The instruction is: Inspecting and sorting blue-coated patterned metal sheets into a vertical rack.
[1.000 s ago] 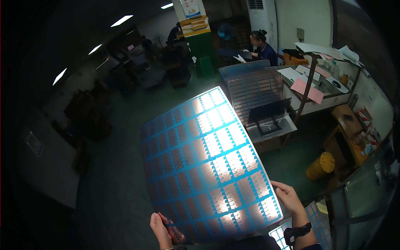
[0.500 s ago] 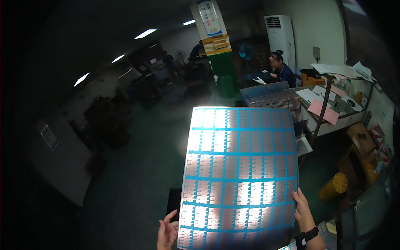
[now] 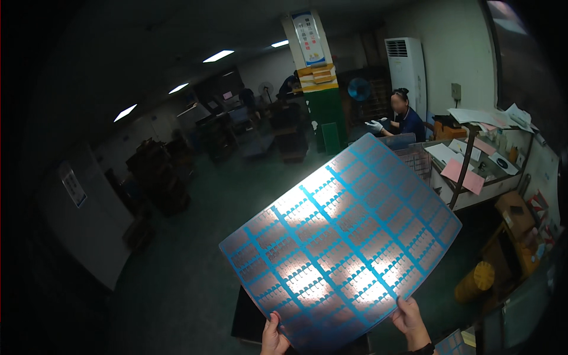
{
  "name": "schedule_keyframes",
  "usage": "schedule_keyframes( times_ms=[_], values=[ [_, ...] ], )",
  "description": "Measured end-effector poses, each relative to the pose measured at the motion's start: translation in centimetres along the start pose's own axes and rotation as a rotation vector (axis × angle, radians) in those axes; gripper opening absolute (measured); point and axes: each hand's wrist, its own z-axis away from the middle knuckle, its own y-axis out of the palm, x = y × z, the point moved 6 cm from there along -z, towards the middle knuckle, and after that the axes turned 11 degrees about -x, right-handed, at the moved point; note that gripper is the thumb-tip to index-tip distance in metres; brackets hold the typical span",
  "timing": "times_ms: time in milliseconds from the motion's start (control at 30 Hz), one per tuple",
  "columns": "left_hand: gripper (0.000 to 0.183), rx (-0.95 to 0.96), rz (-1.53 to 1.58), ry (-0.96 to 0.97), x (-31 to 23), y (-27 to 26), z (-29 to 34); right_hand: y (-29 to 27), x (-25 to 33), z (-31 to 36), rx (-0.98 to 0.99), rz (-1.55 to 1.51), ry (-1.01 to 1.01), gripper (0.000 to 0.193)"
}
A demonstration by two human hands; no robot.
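Blue gridded sheet (image 3: 342, 244) lifted up and tilted, so the ceiling lights shine on its surface.
Left hand (image 3: 273, 338) and right hand (image 3: 409, 319) each pinch its lower edge, fingers closed on it.

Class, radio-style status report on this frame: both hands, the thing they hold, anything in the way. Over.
Left hand and right hand grip the blue gridded sheet by its lower edge. Sheet tilted, glare across it. Nothing in the way.

Dim factory floor with workbench (image 3: 473, 195)
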Motion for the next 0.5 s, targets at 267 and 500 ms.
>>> schedule_keyframes(
  times_ms=[267,500],
  values=[
    [0.024,-0.234,-0.305,0.030,-3.5,-7.5,-0.5,-7.5,11.2,0.2,-0.270,-0.069,-0.474,0.032],
    [0.020,-0.293,-0.305,0.063,-5.3,-8.5,0.4,-6.7,10.1,2.5,-0.289,0.042,-0.418,0.044]
  ],
)
